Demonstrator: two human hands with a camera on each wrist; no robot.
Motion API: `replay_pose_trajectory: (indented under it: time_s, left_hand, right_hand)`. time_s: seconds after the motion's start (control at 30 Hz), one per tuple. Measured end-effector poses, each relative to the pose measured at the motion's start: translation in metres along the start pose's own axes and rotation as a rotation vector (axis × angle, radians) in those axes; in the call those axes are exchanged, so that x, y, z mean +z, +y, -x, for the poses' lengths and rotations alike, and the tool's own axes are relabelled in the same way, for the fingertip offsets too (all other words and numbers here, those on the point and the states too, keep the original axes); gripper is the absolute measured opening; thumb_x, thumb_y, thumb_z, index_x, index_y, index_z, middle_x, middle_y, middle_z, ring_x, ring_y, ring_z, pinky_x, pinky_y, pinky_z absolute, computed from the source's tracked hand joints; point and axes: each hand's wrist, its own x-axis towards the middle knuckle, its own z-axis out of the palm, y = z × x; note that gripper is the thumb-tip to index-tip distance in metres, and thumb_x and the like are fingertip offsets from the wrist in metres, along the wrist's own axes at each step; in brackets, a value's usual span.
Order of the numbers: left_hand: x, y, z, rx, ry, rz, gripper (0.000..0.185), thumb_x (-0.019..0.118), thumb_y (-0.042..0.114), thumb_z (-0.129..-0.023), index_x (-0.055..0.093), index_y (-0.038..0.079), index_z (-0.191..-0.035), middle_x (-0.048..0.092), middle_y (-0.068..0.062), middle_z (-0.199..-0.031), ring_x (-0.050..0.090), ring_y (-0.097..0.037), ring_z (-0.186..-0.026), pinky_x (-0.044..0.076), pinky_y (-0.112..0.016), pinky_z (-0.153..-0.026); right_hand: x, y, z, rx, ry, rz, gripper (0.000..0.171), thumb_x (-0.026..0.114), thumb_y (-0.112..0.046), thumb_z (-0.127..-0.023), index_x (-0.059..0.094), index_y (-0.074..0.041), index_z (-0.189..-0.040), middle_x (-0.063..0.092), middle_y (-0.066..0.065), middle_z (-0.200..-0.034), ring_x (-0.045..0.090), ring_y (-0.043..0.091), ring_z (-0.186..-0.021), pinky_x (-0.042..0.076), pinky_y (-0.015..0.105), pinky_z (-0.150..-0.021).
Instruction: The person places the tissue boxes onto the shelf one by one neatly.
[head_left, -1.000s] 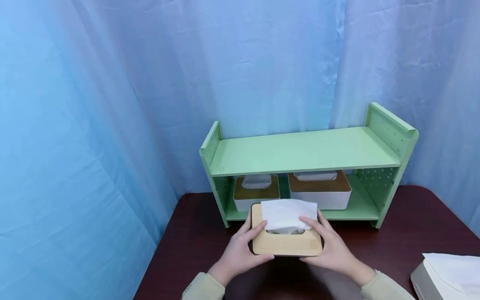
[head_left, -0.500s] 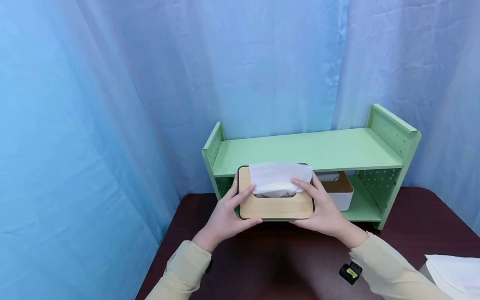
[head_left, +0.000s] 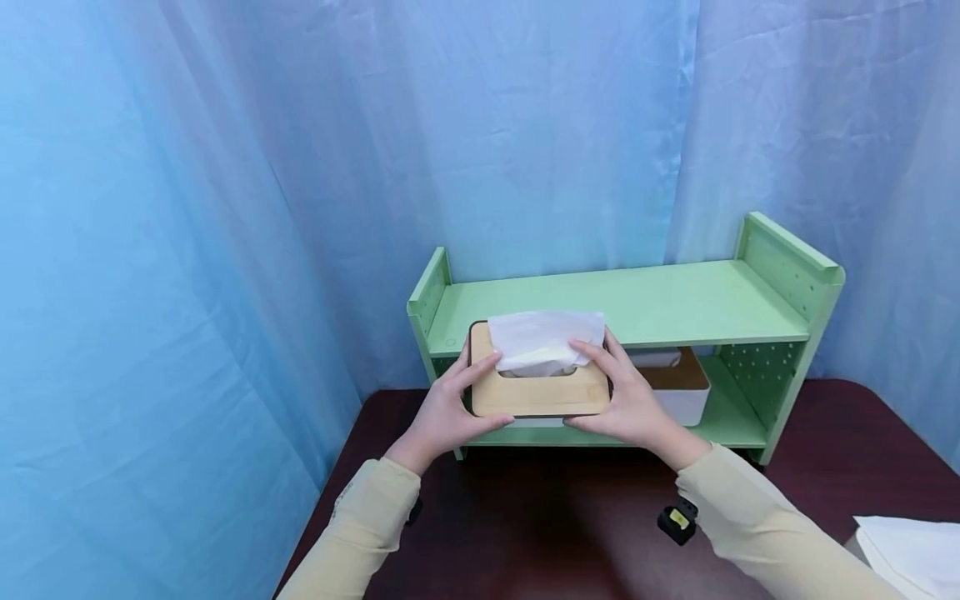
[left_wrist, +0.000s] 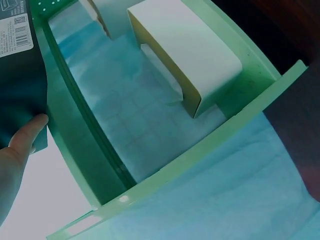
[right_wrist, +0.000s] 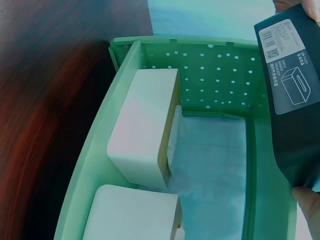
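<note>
Both of my hands hold a tissue box (head_left: 540,400) with a pale wooden lid and a white tissue (head_left: 546,337) sticking out of its slot. The left hand (head_left: 448,410) grips its left end, and the right hand (head_left: 628,402) grips the right end, with that index finger at the tissue. In the head view the box overlaps the front edge of the green shelf's (head_left: 645,292) upper board. Dark sides of the tissue box (right_wrist: 295,130) show in the right wrist view, with a printed label (right_wrist: 287,55). The far fingers are mostly hidden behind it.
On the shelf's lower tier stands a white tissue box (head_left: 681,405) with a brown lid. A second white box (head_left: 536,422) is mostly hidden behind the held one. Another white box (head_left: 911,550) lies at the right of the dark red table (head_left: 517,508). Blue curtains (head_left: 540,142) hang behind.
Both hands have raised the tissue box from in front of the lower tier to the upper board's edge, shifting it slightly left. It now covers most of the left box on the lower tier.
</note>
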Motion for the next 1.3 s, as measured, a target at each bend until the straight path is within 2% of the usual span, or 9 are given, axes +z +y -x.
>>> replay_pose_trajectory:
  time_s: [0.17, 0.3, 0.47, 0.6, 0.73, 0.83, 0.97, 1.13, 1.3]
  left_hand:
    - [0.001, -0.004, -0.002, -0.032, 0.012, 0.007, 0.081, 0.085, 0.018, -0.069, 0.047, 0.021, -0.141, 0.017, -0.013, -0.157, 0.026, -0.030, -0.141, 0.043, -0.045, -0.099]
    - [-0.001, -0.005, -0.005, -0.023, 0.010, 0.011, 0.080, 0.084, 0.019, -0.070, 0.047, 0.020, -0.141, 0.017, -0.013, -0.157, 0.026, -0.030, -0.141, 0.043, -0.045, -0.100]
    - [-0.010, -0.001, -0.012, -0.068, -0.020, -0.012, 0.077, 0.082, 0.024, -0.074, 0.045, 0.022, -0.142, 0.016, -0.013, -0.157, 0.023, -0.032, -0.143, 0.040, -0.047, -0.103]
    - [-0.019, 0.003, -0.018, -0.110, -0.056, -0.043, 0.074, 0.080, 0.027, -0.077, 0.045, 0.022, -0.142, 0.018, -0.016, -0.156, 0.023, -0.034, -0.142, 0.036, -0.049, -0.105]
    - [-0.025, 0.006, -0.024, -0.124, -0.087, -0.047, 0.073, 0.078, 0.027, -0.079, 0.044, 0.019, -0.143, 0.021, -0.017, -0.156, 0.027, -0.032, -0.141, 0.036, -0.048, -0.105]
    - [-0.031, 0.009, -0.028, -0.164, -0.110, -0.045, 0.072, 0.076, 0.028, -0.080, 0.043, 0.020, -0.143, 0.023, -0.015, -0.155, 0.028, -0.031, -0.141, 0.035, -0.048, -0.106]
    - [-0.041, 0.011, -0.036, -0.240, -0.147, -0.036, 0.070, 0.073, 0.031, -0.083, 0.041, 0.023, -0.144, 0.029, -0.010, -0.154, 0.028, -0.028, -0.141, 0.032, -0.048, -0.108]
    - [-0.051, 0.011, -0.046, -0.332, -0.186, -0.011, 0.067, 0.071, 0.036, -0.084, 0.041, 0.028, -0.144, 0.034, -0.006, -0.152, 0.032, -0.025, -0.139, 0.033, -0.046, -0.107]
    - [-0.058, 0.009, -0.055, -0.389, -0.205, 0.010, 0.065, 0.067, 0.036, -0.086, 0.040, 0.029, -0.145, 0.031, -0.008, -0.153, 0.038, -0.025, -0.131, 0.036, -0.043, -0.101]
  right_hand:
    - [0.001, 0.000, -0.005, 0.033, -0.013, -0.004, 0.088, 0.088, -0.009, -0.062, 0.045, -0.013, -0.139, 0.002, 0.026, -0.156, 0.019, 0.052, -0.137, 0.043, 0.062, -0.090]
    - [-0.003, -0.002, -0.009, 0.055, -0.031, 0.000, 0.089, 0.088, -0.011, -0.063, 0.044, -0.013, -0.140, 0.003, 0.027, -0.155, 0.021, 0.052, -0.136, 0.041, 0.063, -0.090]
    - [-0.013, -0.011, -0.022, 0.114, -0.122, -0.003, 0.092, 0.087, -0.022, -0.066, 0.037, -0.017, -0.144, -0.001, 0.025, -0.156, 0.016, 0.052, -0.138, 0.036, 0.065, -0.095]
    - [-0.021, -0.018, -0.031, 0.152, -0.204, 0.023, 0.095, 0.084, -0.034, -0.069, 0.031, -0.019, -0.147, -0.004, 0.026, -0.156, 0.023, 0.053, -0.135, 0.035, 0.065, -0.094]
    - [-0.026, -0.023, -0.038, 0.178, -0.260, 0.030, 0.097, 0.082, -0.039, -0.071, 0.028, -0.018, -0.148, -0.004, 0.028, -0.155, 0.038, 0.050, -0.125, 0.040, 0.058, -0.090]
    - [-0.030, -0.026, -0.045, 0.207, -0.296, 0.006, 0.097, 0.082, -0.039, -0.071, 0.027, -0.018, -0.149, 0.009, 0.028, -0.153, 0.048, 0.042, -0.115, 0.043, 0.049, -0.086]
    - [-0.034, -0.028, -0.058, 0.235, -0.339, -0.062, 0.096, 0.080, -0.036, -0.074, 0.025, -0.017, -0.150, 0.030, 0.021, -0.144, 0.049, 0.032, -0.107, 0.041, 0.041, -0.085]
    - [-0.035, -0.030, -0.070, 0.303, -0.390, -0.143, 0.094, 0.077, -0.035, -0.078, 0.021, -0.018, -0.151, 0.032, 0.018, -0.144, 0.048, 0.031, -0.112, 0.037, 0.043, -0.094]
    - [-0.034, -0.031, -0.080, 0.345, -0.419, -0.164, 0.091, 0.073, -0.034, -0.082, 0.018, -0.017, -0.152, 0.032, 0.020, -0.143, 0.046, 0.032, -0.114, 0.035, 0.041, -0.095]
